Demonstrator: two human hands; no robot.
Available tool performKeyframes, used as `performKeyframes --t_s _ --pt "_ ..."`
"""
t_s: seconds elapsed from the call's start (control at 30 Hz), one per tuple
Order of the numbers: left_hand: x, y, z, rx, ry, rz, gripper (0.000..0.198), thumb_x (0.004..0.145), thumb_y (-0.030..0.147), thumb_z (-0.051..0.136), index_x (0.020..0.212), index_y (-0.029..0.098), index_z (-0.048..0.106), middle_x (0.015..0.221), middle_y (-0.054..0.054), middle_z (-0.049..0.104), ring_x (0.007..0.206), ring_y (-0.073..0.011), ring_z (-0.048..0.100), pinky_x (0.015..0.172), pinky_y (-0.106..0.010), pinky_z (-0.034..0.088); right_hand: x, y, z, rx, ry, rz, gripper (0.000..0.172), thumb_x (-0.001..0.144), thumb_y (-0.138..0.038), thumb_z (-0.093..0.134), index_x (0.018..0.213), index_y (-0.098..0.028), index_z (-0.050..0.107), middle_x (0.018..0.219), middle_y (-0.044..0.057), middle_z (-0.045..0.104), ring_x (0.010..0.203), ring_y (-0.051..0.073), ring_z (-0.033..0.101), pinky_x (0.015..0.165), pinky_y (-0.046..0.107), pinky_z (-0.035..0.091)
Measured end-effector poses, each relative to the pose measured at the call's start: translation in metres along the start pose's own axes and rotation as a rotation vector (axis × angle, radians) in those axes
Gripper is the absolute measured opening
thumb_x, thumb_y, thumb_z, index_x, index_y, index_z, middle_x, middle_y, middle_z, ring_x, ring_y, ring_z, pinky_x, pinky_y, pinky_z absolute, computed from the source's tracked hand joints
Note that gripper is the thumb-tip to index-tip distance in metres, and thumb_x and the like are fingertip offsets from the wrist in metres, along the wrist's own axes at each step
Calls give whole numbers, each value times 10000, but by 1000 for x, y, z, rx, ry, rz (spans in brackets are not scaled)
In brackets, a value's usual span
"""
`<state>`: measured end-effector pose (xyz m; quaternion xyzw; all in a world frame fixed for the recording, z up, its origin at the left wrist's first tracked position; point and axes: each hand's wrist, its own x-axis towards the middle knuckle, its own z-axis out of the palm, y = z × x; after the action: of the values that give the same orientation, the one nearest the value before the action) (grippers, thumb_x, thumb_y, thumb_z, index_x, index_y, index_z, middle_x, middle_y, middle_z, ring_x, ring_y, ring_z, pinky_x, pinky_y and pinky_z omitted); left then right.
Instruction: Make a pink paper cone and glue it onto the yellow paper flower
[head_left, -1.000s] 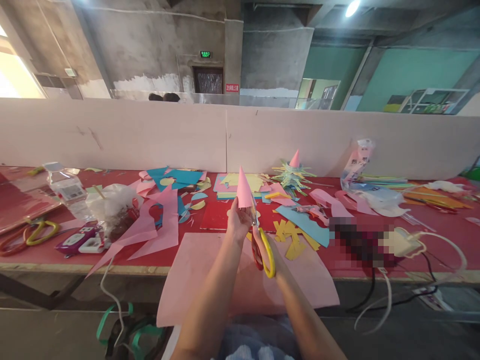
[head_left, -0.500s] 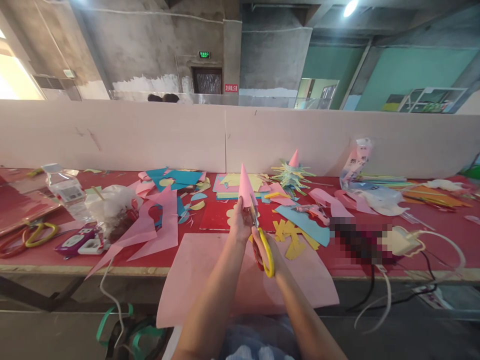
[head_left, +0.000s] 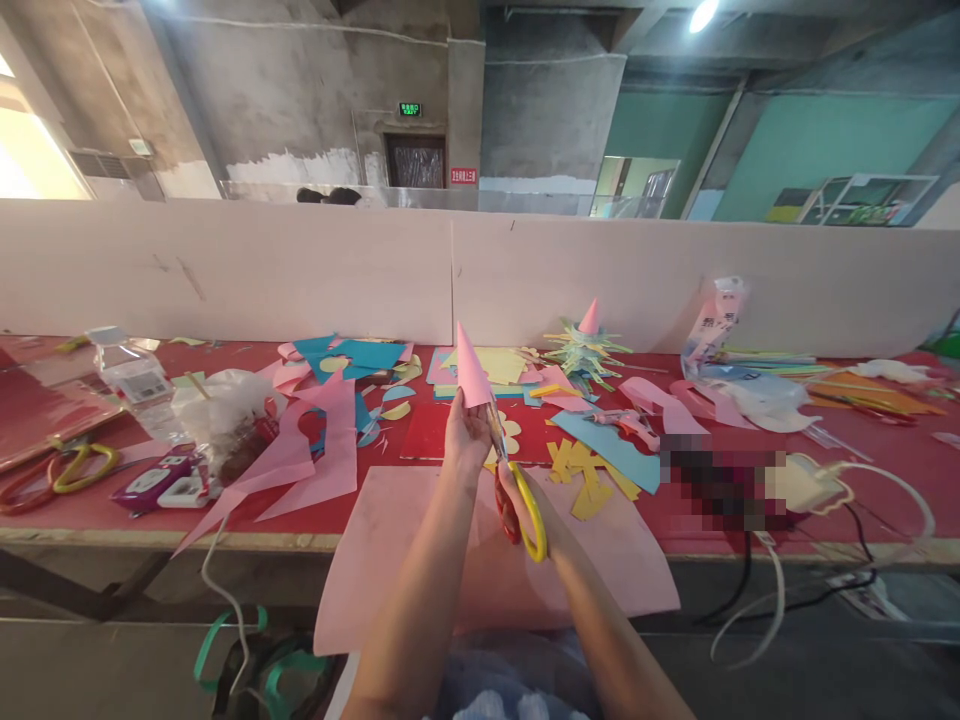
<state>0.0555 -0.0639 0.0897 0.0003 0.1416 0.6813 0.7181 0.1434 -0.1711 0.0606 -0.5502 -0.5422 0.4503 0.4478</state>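
My left hand (head_left: 465, 440) is closed around the base of a pink paper cone (head_left: 471, 368), which points up above the red table (head_left: 97, 505). My right hand (head_left: 536, 505) grips scissors with yellow and red handles (head_left: 517, 500); their blades reach up to the cone's lower edge. Both hands hover over a large pink paper sheet (head_left: 600, 560) that lies at the table's front edge and hangs over it.
Paper scraps in pink, blue and yellow litter the table. A spiky paper tree with a pink tip (head_left: 586, 345) stands at the back. A water bottle (head_left: 135, 380), a plastic bag (head_left: 225, 410), another pair of scissors (head_left: 67, 465) lie left. Cables (head_left: 847, 480) lie right.
My left hand has shifted the cone slightly left and tilted its tip left. The scissors followed, still at the cone's base.
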Motion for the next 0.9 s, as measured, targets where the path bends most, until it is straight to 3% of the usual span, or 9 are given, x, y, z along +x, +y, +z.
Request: performKeyframes --t_s 0.17,0.43,0.7,0.9 --pt "-2 -6 -1 -4 7 -40 167 931 207 499 992 119 627 765 -56 707 712 -119 700 690 -174 558 0 -6 -1 -24 6 20 496 799 -710 356 622 -246 366 383 -71 357 311 102 364 327 229 312" --pt "-8 -11 0 -6 27 -73 121 917 169 525 938 109 628 705 -31 695 606 -90 674 622 -153 543 2 -7 -2 -43 16 12 540 815 -733 295 572 -253 336 357 -50 355 308 108 372 356 237 328" --pt "-12 -11 3 40 70 -68 115 907 180 547 897 108 636 723 -37 692 594 -85 666 630 -149 541 1 -4 -2 -33 29 1 510 831 -699 319 579 -256 327 356 -52 352 308 110 379 370 237 342" --pt "-9 -12 1 13 37 -77 121 915 170 530 931 110 633 729 -40 697 638 -103 682 628 -163 550 2 -5 -1 -19 43 27 513 817 -693 346 562 -248 330 350 -58 340 288 105 373 334 231 301"
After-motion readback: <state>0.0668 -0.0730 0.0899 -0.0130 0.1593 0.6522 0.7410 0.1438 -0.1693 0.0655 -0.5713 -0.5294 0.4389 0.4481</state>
